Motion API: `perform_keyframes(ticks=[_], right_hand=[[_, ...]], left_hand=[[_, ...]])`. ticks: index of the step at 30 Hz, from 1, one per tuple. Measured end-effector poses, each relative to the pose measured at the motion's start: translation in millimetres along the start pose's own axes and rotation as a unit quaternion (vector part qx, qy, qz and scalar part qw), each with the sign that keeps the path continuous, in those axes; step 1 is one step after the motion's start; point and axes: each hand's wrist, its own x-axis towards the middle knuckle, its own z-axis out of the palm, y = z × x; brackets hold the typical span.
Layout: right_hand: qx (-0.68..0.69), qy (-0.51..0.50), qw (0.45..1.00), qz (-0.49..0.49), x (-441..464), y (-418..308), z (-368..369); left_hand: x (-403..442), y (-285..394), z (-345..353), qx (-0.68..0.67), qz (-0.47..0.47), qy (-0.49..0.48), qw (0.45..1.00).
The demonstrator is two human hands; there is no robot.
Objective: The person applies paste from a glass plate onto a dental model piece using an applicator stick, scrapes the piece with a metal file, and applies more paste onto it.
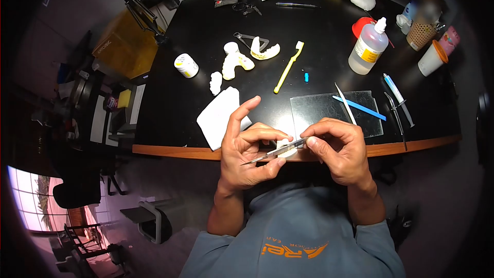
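My left hand (242,154) pinches a small white dental piece (289,152) between thumb and fingertip, with another finger raised. Between the fingers of my right hand (339,149) is a thin metal dental instrument (280,151), which lies across the white piece and points left. The instrument partly hides the piece, so its exact shape cannot be made out. Both hands are above the desk's wooden front edge. Beyond my left hand lies a folded white paper towel (218,116). Near my right hand are a glass slab (309,108), a blue plastic stick (363,108) and a white pointed stick (346,104).
Dental models (234,64), a white jar (186,66), a yellow toothbrush (288,67) and a metal caliper (257,39) occupy the desk's middle and left. To the right stand a liquid bottle (368,51) and a paper cup (433,59), with a syringe (399,99) lying nearer.
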Motion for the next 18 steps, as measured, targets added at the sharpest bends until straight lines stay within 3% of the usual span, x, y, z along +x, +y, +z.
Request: perform_keyframes(ticks=[2, 8, 18], right_hand=[[-0.001, 0.005, 1.0, 0.002, 1.7, -0.7, -3.1], [-0.011, -0.009, 1.0, -0.01, 0.0, -6.1, 0.1], [-0.034, -0.001, 0.999, -0.033, 0.6, -0.6, -5.3]], left_hand=[[-1.0, 7.3, 5.1, -0.02, -0.036, 0.025, 0.999], [0.8, -2.7, -3.9, -0.006, 0.031, -0.028, 0.999], [0.0, -1.9, -2.1, -0.019, 0.021, -0.023, 0.999]])
